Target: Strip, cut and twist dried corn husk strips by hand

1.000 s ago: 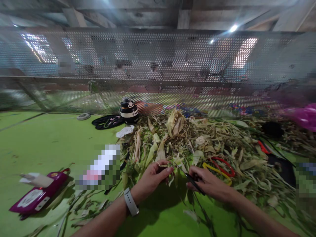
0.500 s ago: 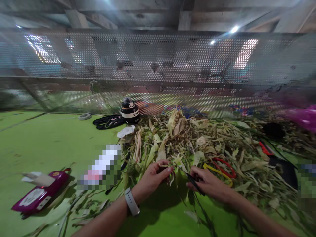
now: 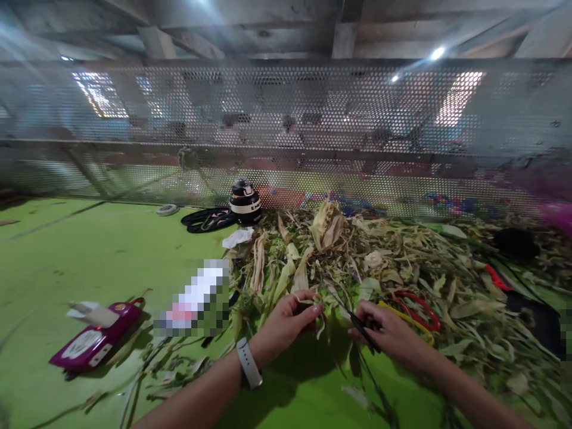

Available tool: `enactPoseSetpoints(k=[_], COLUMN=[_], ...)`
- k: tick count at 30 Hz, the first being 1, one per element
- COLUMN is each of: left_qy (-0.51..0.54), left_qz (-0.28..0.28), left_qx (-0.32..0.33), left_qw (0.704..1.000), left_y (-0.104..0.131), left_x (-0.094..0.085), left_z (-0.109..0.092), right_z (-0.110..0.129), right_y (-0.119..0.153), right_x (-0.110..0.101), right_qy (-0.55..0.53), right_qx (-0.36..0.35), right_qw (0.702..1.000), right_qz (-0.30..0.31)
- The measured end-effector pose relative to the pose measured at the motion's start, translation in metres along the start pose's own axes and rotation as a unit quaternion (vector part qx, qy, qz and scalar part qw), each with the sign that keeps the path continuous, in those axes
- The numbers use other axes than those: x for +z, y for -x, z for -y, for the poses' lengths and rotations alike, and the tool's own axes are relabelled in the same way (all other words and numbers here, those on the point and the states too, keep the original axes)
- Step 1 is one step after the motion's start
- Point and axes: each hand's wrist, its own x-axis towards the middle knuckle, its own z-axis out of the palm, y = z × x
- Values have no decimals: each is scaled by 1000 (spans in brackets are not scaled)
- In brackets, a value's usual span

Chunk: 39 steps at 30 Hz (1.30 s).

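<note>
Between its thumb and fingers, my left hand (image 3: 292,322) pinches a pale strip of dried corn husk (image 3: 320,325) that curls below the fingertips. A light watch band is on that wrist. To its right, my right hand (image 3: 388,333) is closed around a slim black tool (image 3: 364,330). The tool's thin pointed end reaches up and left towards the husk strip; its exact kind is unclear. Beyond both hands lies a heap of dry corn husks (image 3: 402,256), with a bundled husk piece (image 3: 329,225) standing on top.
A purple device (image 3: 100,339) lies on the green table (image 3: 111,256) at the left, near a blurred-out item (image 3: 196,295). A black jug (image 3: 245,202) stands by the perforated screen (image 3: 277,131). Red (image 3: 429,316) and yellow loops (image 3: 409,319) lie beside my right hand.
The whole view has swung slightly left, so everything sits further right in the picture. My hands keep nearly the same pose and hold the same things.
</note>
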Motion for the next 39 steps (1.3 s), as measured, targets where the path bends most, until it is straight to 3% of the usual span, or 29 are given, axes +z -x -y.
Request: enactPoseSetpoints(k=[6,13,18,25,35,39], left_qy=[-28,-18,-52,-77,-82,-63], left_qz=[22,34,29,29,12,39], left_qx=[7,8,18,33,45,36], left_qw=[999,999,998,996,995,997], left_y=[1,2,1,1,1,1], left_x=[-3,-3,-2,-1,-1,-1], left_z=[2,2,3,2,2,4], right_z=[-20,-23,-24,-20,-25,-26], right_y=[-14,-14,-13,-13,-15,-16], right_x=[-12,-18,-21,-21,-21,-19], right_qy=[-17,170,244,253,241,226], right_qx=[-3,-3,-61,57,74,71], right_qw=[997,978,959,960,962,967], right_qz=[-79,-119,-133,-108,-102,-93])
